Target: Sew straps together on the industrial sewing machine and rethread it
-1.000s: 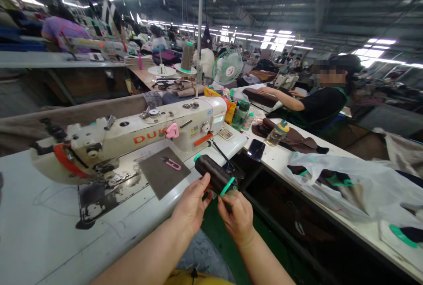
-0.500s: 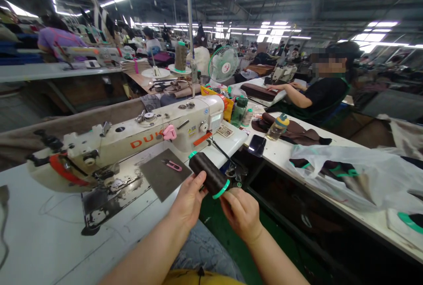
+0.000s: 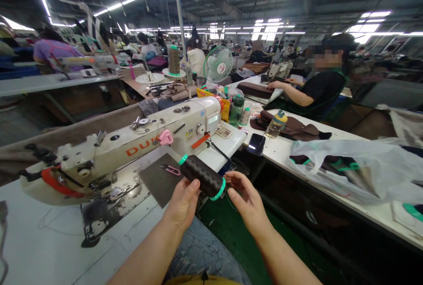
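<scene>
A large spool of dark brown thread point(image 3: 202, 176) with green end rims is tilted in front of me, above the table's edge. My left hand point(image 3: 182, 201) grips it from below, thumb along its near side. Just right of the spool's lower rim is my right hand point(image 3: 246, 199), its fingers apart and curved, with nothing plainly held. A thin green strand hangs between that hand and the rim. Behind the spool, pink-handled thread snips point(image 3: 171, 169) lie on a grey square sheet point(image 3: 155, 179). The sewing machine point(image 3: 145, 137) stands at left.
On the right-hand table lie a phone point(image 3: 256, 144), a bottle with a yellow lid point(image 3: 276, 124), brown cut pieces point(image 3: 297, 127) and a clear plastic bag point(image 3: 360, 179). A green bottle point(image 3: 236, 111) stands behind the machine. A co-worker point(image 3: 325, 82) sits at the far right.
My right hand has come off the spool's lower rim and its fingers have spread. The spool has turned flatter in my left hand and shifted slightly left in view.
</scene>
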A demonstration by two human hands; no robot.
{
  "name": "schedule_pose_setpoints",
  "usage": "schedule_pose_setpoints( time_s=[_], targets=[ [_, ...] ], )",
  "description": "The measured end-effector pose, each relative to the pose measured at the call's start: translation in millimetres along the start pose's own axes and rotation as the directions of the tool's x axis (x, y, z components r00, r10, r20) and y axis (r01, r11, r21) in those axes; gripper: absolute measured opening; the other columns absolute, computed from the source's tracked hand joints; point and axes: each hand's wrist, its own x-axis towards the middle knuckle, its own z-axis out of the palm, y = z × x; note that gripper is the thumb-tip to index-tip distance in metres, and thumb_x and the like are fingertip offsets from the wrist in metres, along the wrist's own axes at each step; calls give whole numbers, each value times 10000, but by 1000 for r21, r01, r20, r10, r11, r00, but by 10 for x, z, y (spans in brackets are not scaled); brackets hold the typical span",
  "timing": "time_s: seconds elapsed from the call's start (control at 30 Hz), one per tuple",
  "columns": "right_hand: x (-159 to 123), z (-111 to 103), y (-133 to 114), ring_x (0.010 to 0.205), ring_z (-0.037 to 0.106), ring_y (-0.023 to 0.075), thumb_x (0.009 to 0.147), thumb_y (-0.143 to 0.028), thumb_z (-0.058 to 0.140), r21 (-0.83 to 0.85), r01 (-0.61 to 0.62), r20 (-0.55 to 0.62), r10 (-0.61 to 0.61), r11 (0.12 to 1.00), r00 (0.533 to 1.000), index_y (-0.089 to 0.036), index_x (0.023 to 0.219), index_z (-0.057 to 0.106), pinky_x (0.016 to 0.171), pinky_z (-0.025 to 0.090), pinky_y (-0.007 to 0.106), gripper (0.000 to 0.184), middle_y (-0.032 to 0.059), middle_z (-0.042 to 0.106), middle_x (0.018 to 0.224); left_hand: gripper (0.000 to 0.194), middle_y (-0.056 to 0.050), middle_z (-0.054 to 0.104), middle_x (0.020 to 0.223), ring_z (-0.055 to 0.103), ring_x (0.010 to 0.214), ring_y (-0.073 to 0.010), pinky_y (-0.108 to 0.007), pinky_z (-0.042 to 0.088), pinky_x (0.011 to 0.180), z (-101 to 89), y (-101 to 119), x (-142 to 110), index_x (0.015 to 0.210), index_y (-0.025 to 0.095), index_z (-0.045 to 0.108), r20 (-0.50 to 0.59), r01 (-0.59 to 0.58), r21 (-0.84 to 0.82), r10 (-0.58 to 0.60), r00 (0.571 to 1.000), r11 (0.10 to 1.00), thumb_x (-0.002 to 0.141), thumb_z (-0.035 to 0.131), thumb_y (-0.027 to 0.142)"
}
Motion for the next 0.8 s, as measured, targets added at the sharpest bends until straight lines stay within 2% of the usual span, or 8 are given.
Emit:
schedule_pose_setpoints(
  time_s=[0.07,0.17,0.3,0.4,0.63,0.8],
  targets=[
    [45,-59,-35,1043,686,220,999,-492,666,-51,30,-4,-30,998,1000,-259,1239,708,970,558,393,337,76,713,1123,523,-112,771,1071,656,1211,-355,-491,508,1087,-37,9,2,1026,168,764,26,0,-13,0,1000,1000,655,983,466],
    [118,-144,-103,935,680,188,996,-406,693,-137,88,84,-77,987,994,-269,1173,771,892,561,345,238,49,707,996,567,-117,763,1111,647,1228,-367,-501,502,1102,-93,34,1,1059,173,769,76,29,-32,-27,997,999,644,983,494],
    [161,-189,-179,940,687,192,1024,-380,654,-166,136,152,-111,977,982,-278,1165,792,842,564,336,222,56,718,991,668,-119,761,1131,650,1224,-383,-512,503,1106,-139,48,-11,1130,189,765,86,78,-40,-74,993,996,596,1001,514],
    [166,-193,-220,920,692,189,1022,-365,659,-182,165,166,-135,969,977,-278,1128,800,820,564,330,197,51,721,970,661,-119,762,1131,653,1223,-381,-511,503,1106,-153,40,-19,1145,196,763,102,88,-31,-84,991,996,607,998,498],
    [188,-201,-297,869,697,187,1010,-343,674,-241,234,178,-194,942,965,-259,994,800,791,571,324,152,42,726,914,614,-134,765,1101,663,1207,-388,-515,505,1100,-144,53,-24,1053,174,773,99,97,2,-97,990,995,582,1008,489],
    [214,-255,-316,880,677,189,1024,-282,648,-358,364,239,-293,860,926,-258,1003,775,793,546,330,130,46,719,915,596,-142,772,1029,676,1177,-388,-522,513,1082,-127,58,-5,1028,149,776,88,74,55,-79,993,996,594,1000,491]
  ],
)
